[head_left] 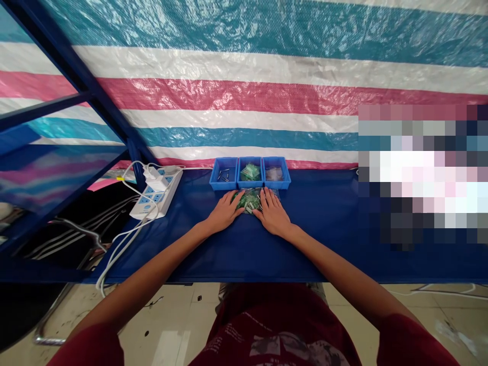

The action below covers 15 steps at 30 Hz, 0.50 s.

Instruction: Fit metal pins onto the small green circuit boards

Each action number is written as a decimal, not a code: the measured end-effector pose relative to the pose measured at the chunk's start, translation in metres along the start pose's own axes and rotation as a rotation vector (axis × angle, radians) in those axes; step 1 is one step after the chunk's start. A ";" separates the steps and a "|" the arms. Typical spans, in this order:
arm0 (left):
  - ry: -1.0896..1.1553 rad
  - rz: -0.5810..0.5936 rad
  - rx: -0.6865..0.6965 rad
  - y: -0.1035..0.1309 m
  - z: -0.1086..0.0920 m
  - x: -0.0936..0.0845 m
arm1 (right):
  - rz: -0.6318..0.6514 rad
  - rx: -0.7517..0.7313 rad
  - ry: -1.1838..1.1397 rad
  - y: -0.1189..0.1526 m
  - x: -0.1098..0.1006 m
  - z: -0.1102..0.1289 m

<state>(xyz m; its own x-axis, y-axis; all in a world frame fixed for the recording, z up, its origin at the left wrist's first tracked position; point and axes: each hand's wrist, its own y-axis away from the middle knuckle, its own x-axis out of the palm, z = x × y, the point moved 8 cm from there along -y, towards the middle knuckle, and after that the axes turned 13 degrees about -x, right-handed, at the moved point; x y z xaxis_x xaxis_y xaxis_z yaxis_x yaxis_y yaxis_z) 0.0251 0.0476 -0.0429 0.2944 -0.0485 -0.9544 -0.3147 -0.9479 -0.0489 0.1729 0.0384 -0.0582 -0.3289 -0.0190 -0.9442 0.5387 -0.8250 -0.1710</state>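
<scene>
A clear plastic bag (pixel 249 201) with green pieces and small metal-looking parts inside lies flat on the blue table (pixel 236 254). My left hand (pixel 224 211) rests on the bag's left side, fingers stretched out. On its right side lies my right hand (pixel 273 211), palm down with the fingers extended. Just behind the bag stand three blue bins side by side. The left bin (pixel 218 165) has a few slim metal pieces, the middle bin (pixel 250 184) has green packets, and the right bin (pixel 284 168) has clear plastic bags.
A white power strip (pixel 158 195) with plugs and cables (pixel 114 254) lies along the table's left side. Blue metal frame bars (pixel 95 94) rise at the left. A striped plastic sheet (pixel 236 96) hangs behind. The area at right is pixelated.
</scene>
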 end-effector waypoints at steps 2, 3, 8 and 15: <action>-0.006 -0.007 -0.002 0.000 -0.002 0.000 | -0.003 -0.003 -0.004 -0.001 0.000 0.001; -0.008 -0.007 -0.005 0.000 -0.002 0.001 | -0.003 -0.004 -0.007 -0.001 0.001 0.001; 0.004 -0.010 -0.035 -0.001 -0.005 0.000 | -0.006 -0.006 -0.016 -0.002 0.000 0.002; -0.050 -0.017 -0.035 -0.001 -0.008 -0.009 | -0.017 0.013 -0.059 -0.001 -0.005 0.003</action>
<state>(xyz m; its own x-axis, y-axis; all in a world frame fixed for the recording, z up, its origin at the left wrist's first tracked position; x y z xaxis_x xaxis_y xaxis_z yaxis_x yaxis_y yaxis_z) 0.0294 0.0464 -0.0317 0.2537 -0.0177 -0.9671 -0.2785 -0.9588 -0.0555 0.1722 0.0377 -0.0524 -0.3834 -0.0381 -0.9228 0.5224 -0.8329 -0.1826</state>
